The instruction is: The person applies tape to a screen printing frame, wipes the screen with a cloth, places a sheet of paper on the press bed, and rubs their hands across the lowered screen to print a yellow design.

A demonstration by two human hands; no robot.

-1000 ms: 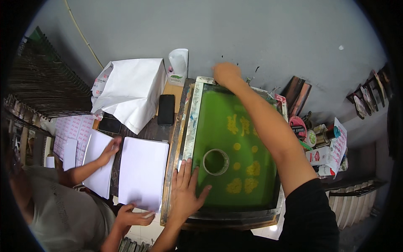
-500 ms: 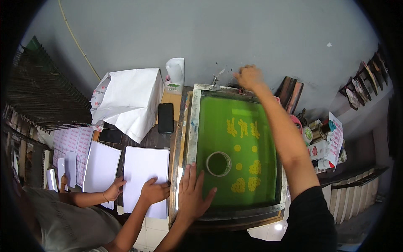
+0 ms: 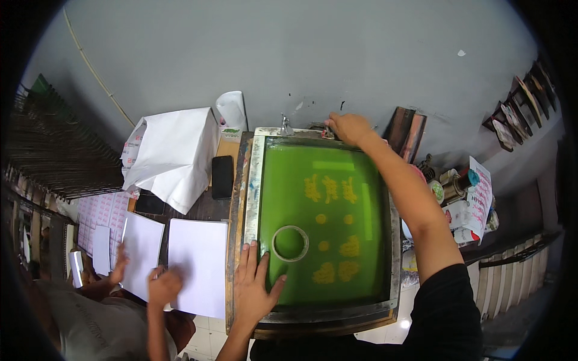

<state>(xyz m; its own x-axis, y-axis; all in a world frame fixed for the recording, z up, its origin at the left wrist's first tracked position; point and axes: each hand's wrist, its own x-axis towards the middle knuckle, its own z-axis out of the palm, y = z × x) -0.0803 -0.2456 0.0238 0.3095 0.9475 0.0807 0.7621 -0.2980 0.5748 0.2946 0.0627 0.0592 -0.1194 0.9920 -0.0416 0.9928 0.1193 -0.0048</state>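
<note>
Head view: left hand [image 3: 253, 292] spread flat on left edge of screen [image 3: 289, 186], likely steadying; right hand [image 3: 351, 128] curled at far edge, grip hidden.

Three yellow character-like signs [image 3: 331, 190] run in a row on the flat green rectangular screen [image 3: 289, 180], just right of centre, too soft to read. Repeated lines of pink script cover the pale printed sheets [image 3: 102, 213] at left. Pinkish-red lettering crosses the curled white paper sheet [image 3: 480, 201] at right. Small red marks, illegible, dot the crumpled white paper bundle [image 3: 174, 150] at upper left.
</note>
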